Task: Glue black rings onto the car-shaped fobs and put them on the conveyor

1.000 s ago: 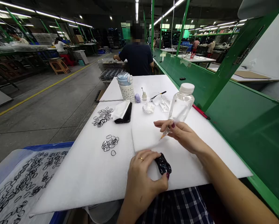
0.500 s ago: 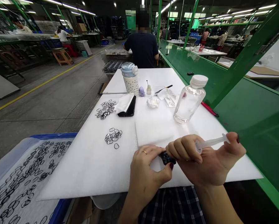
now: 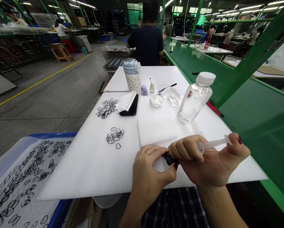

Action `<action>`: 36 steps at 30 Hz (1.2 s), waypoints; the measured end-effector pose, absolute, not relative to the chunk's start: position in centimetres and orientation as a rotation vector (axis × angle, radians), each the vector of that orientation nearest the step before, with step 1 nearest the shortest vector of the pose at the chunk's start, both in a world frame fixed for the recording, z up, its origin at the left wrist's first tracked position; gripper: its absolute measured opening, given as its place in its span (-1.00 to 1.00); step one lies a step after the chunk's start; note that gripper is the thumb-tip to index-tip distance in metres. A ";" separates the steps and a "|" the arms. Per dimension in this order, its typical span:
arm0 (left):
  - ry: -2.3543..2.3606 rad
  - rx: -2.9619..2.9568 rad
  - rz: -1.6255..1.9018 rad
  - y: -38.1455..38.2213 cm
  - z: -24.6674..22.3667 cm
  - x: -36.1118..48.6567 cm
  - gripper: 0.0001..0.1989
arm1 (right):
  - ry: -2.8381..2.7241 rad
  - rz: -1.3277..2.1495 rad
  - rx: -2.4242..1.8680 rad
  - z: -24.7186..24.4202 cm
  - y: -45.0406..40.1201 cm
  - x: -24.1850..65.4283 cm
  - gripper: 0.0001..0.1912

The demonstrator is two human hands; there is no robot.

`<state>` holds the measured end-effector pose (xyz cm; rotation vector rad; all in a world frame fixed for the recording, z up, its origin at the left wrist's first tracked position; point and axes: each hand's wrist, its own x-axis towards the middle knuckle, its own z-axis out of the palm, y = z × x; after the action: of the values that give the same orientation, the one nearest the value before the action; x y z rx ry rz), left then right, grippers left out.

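My left hand (image 3: 149, 171), with a ring on one finger, grips a glossy black clump (image 3: 170, 159) at the near edge of a white foam sheet (image 3: 85, 171). My right hand (image 3: 203, 161) presses its fingers against the same clump. A clear plastic dropper (image 3: 214, 143) lies in that hand, its tip pointing right and its bulb end tucked against the palm. The hands hide most of the clump. A clear plastic bottle (image 3: 195, 98) stands beyond them, apart from both hands.
Loose black rings (image 3: 114, 136) and a second heap (image 3: 106, 107) lie on the foam. Farther back stand a phone (image 3: 130, 106), tissues (image 3: 156, 101), a spotted flask (image 3: 132, 76) and a small bottle (image 3: 151, 87). A blue-rimmed tray (image 3: 25, 180) of rings sits left; a co-worker (image 3: 148, 41) sits ahead.
My right hand has come down from near the bottle onto the black clump, and the dropper now points right instead of left. The view has tilted slightly; the last half second shows little movement.
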<state>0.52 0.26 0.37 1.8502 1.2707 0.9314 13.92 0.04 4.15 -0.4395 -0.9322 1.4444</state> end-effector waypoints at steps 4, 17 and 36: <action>1.270 1.862 0.941 0.2 0.4 0.5 -0.77 | -0.967 1.422 -0.493 4.3 -0.1 13.8 -0.33; 1.284 1.866 0.935 0.2 0.4 0.6 -0.74 | -0.944 1.330 -0.593 4.6 -0.4 13.5 -0.31; 1.280 1.872 0.944 0.2 0.5 0.6 -0.72 | -0.906 1.209 -0.758 5.3 -0.6 12.6 -0.26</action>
<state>0.63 0.17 0.46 1.8720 1.2801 0.9440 12.61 -0.55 5.26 -0.7583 -0.9065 1.2087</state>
